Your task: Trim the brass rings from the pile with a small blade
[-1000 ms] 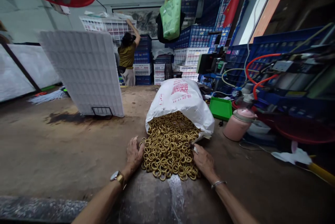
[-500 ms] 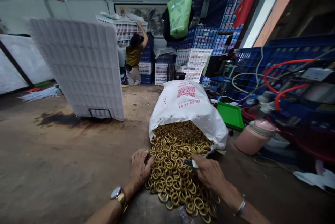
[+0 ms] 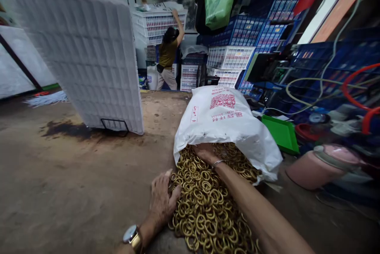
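A white sack (image 3: 225,123) lies on its side on the brown table, spilling a heap of brass rings (image 3: 208,210) toward me. My left hand (image 3: 162,202), a watch on its wrist, rests against the left edge of the heap with fingers curled into the rings. My right hand (image 3: 203,151), a thin bangle on its wrist, reaches into the sack's mouth on top of the rings; its fingers are hidden under the sack's edge.
A white gridded tray (image 3: 86,60) stands upright on a wire stand at the left. A green tray (image 3: 282,133) and a pink jug (image 3: 320,167) sit right of the sack, beside hoses and blue crates. Another person (image 3: 168,58) reaches up to stacked crates at the back.
My right hand has moved forward from the front of the heap into the sack's mouth. My left hand stayed at the heap's left edge. The view has moved closer to the sack.
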The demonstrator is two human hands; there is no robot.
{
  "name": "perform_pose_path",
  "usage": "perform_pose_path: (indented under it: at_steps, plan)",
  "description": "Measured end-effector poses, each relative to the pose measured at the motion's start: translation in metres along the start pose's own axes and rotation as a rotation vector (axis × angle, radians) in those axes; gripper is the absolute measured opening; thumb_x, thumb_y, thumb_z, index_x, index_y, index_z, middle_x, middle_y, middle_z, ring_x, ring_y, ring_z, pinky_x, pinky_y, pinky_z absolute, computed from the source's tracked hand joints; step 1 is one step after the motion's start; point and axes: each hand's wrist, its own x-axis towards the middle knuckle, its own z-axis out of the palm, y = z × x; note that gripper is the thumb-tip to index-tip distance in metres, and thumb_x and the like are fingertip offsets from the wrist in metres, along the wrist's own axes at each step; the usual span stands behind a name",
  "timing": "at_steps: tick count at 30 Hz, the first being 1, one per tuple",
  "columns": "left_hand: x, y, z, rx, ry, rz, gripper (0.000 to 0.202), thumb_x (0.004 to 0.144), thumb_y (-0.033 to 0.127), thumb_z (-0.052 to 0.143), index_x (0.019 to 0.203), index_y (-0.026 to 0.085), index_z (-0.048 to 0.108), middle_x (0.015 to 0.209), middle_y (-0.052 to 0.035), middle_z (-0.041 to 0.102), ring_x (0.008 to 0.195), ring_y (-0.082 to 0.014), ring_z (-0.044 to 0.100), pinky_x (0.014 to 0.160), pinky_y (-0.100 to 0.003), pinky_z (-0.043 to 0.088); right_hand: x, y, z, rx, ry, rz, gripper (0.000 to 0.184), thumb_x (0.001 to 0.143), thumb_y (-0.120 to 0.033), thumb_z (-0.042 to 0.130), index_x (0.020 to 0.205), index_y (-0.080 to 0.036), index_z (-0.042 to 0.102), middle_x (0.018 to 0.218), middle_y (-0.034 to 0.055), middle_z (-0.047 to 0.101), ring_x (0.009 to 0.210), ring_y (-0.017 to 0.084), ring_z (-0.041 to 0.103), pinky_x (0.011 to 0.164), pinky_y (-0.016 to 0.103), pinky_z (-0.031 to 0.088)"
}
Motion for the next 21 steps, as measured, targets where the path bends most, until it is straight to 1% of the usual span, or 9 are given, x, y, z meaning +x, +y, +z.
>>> perform_pose_path:
  at_steps: [4, 8, 11, 14, 17, 21]
  plan:
    - [0.001, 0.001, -0.002, -0.007, -0.016, 0.000, 0.048, 0.081, 0.037, 0.042, 0.125, 0.020, 0.037, 0.121, -0.0113, 0.050, 0.113, -0.0256, 0.042, 0.094, -0.047, 0.030, -0.002, -0.012, 0.000, 0.070, -0.005, -0.055, 0.033, 0.082, -0.020, 0.037, 0.107, -0.019, 0.059, 0.105, 0.0076, 0.063, 0.099, 0.018, 0.055, 0.083, 0.025, 0.037]
    - [0.002, 0.004, -0.003, 0.000, -0.025, -0.007, 0.050, 0.081, 0.038, 0.042, 0.126, 0.018, 0.036, 0.122, -0.0118, 0.050, 0.113, -0.0248, 0.042, 0.095, -0.046, 0.029, -0.014, -0.018, -0.003, 0.142, 0.010, -0.114, 0.037, 0.080, -0.017, 0.036, 0.112, -0.024, 0.055, 0.113, 0.0018, 0.060, 0.100, 0.014, 0.054, 0.084, 0.022, 0.037]
    - [0.003, 0.006, -0.004, 0.004, -0.017, -0.012, 0.049, 0.081, 0.039, 0.041, 0.125, 0.017, 0.037, 0.121, -0.0120, 0.050, 0.113, -0.0245, 0.042, 0.094, -0.045, 0.029, -0.024, -0.023, -0.002, 0.167, 0.016, -0.133, 0.038, 0.080, -0.016, 0.035, 0.111, -0.024, 0.056, 0.112, 0.0013, 0.060, 0.099, 0.013, 0.053, 0.083, 0.020, 0.037]
    - [0.004, 0.007, -0.006, -0.001, -0.011, -0.019, 0.048, 0.081, 0.039, 0.039, 0.124, 0.017, 0.038, 0.120, -0.0121, 0.051, 0.112, -0.0237, 0.043, 0.094, -0.044, 0.030, -0.037, -0.031, 0.001, 0.166, 0.028, -0.106, 0.036, 0.081, -0.020, 0.035, 0.111, -0.023, 0.054, 0.108, 0.0029, 0.060, 0.095, 0.013, 0.053, 0.080, 0.020, 0.037]
    - [0.005, 0.007, -0.008, -0.003, -0.017, -0.016, 0.048, 0.082, 0.039, 0.038, 0.124, 0.016, 0.038, 0.121, -0.0123, 0.051, 0.113, -0.0229, 0.043, 0.094, -0.042, 0.030, -0.050, -0.040, 0.003, 0.152, 0.036, -0.072, 0.034, 0.083, -0.024, 0.035, 0.111, -0.024, 0.052, 0.102, 0.0039, 0.059, 0.090, 0.014, 0.053, 0.077, 0.021, 0.037]
    - [0.005, 0.006, -0.007, 0.010, -0.004, -0.019, 0.048, 0.082, 0.040, 0.037, 0.123, 0.016, 0.039, 0.121, -0.0122, 0.051, 0.112, -0.0232, 0.044, 0.094, -0.041, 0.030, -0.065, -0.051, 0.000, 0.132, 0.034, -0.059, 0.034, 0.081, -0.022, 0.036, 0.111, -0.025, 0.050, 0.102, 0.0047, 0.055, 0.091, 0.016, 0.049, 0.078, 0.025, 0.036]
